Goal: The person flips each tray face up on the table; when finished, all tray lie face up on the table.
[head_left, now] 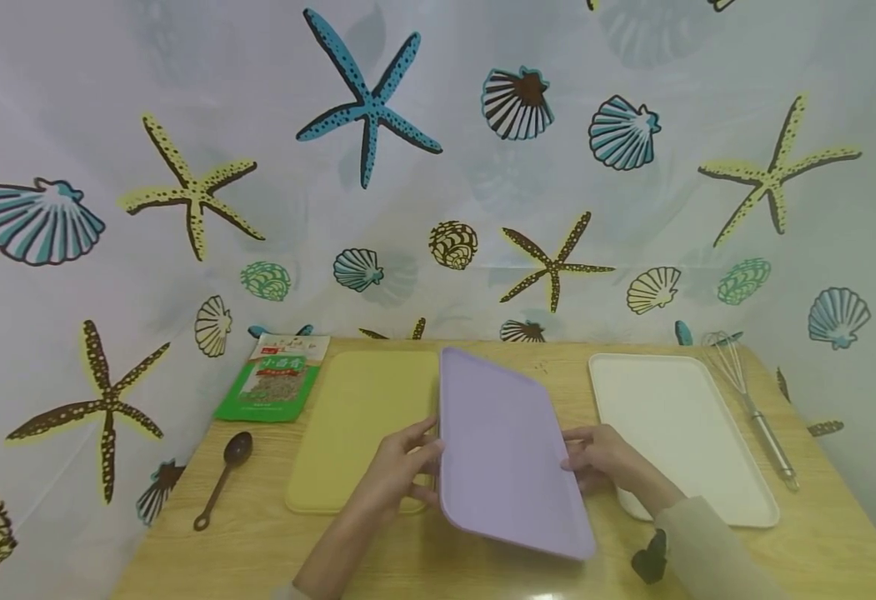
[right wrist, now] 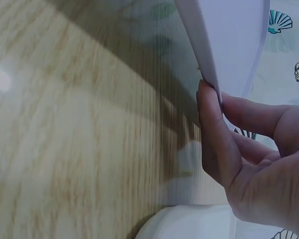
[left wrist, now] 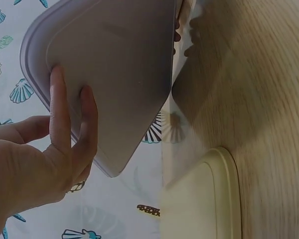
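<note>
Both hands hold a purple tray (head_left: 508, 454) tilted over the middle of the table, its left side raised higher than its right. My left hand (head_left: 400, 467) grips the left edge; in the left wrist view its fingers (left wrist: 60, 104) spread against the tray's underside. The right edge is pinched between thumb and fingers of my right hand (head_left: 598, 458), as the right wrist view shows. Left of the purple tray lies a yellow tray (head_left: 362, 433), partly behind my left hand. A white tray (head_left: 678, 433) lies to the right, under my right forearm in the head view.
A green and white packet (head_left: 272, 379) lies at the back left, with a dark brown spoon (head_left: 227, 475) in front of it. Along the right side rests a metal whisk (head_left: 763, 429). Behind the wooden table (head_left: 250, 558) hangs a curtain (head_left: 438, 183) printed with shells and starfish.
</note>
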{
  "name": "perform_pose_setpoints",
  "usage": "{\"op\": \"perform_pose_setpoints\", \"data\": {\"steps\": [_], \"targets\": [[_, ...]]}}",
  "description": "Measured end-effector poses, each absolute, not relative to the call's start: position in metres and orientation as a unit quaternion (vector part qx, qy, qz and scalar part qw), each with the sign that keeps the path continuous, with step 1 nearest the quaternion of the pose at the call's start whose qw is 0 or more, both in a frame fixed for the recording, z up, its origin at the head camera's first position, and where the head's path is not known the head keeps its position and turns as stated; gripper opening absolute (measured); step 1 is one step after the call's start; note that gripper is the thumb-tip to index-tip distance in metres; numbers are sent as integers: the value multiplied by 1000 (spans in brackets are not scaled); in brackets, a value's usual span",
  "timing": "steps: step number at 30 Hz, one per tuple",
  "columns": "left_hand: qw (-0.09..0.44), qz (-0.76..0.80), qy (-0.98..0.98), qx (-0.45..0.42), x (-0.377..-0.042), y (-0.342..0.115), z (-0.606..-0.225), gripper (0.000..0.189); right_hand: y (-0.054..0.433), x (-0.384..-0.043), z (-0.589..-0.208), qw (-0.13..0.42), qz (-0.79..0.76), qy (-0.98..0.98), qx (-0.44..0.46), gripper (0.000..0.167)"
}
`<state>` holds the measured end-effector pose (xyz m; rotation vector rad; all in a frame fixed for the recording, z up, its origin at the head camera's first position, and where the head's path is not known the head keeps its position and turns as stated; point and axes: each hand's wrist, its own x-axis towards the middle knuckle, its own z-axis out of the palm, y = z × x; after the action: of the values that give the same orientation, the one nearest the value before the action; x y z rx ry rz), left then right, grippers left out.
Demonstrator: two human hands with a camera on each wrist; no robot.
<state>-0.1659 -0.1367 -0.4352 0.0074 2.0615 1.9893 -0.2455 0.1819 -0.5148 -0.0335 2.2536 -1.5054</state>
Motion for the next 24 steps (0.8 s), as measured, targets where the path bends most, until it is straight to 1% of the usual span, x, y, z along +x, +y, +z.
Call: {"op": "perform_pose_setpoints", "data": {"steps": [5, 8, 14, 17, 21, 24], "targets": [[135, 670, 730, 0, -176, -136, -439, 56, 185, -244, -512, 214, -539, 814, -2, 57], [143, 658, 739, -7, -181, -137, -440, 54, 188, -245, -509, 216, -538, 815, 6, 58], [162, 638, 753, -25, -193, -135, -444, 53, 195, -248, -505, 198, -513, 835, -2, 59], [166, 629, 759, -29, -198, -134, -447, 52, 197, -250, -502, 200, -518, 831, -2, 59], [167, 622, 765, -26, -205, -133, -454, 51, 200, -254, -498, 206, -527, 825, 11, 58], [165, 616, 770, -26, -210, -130, -459, 50, 201, -258, -495, 200, -523, 828, 13, 59]]}}
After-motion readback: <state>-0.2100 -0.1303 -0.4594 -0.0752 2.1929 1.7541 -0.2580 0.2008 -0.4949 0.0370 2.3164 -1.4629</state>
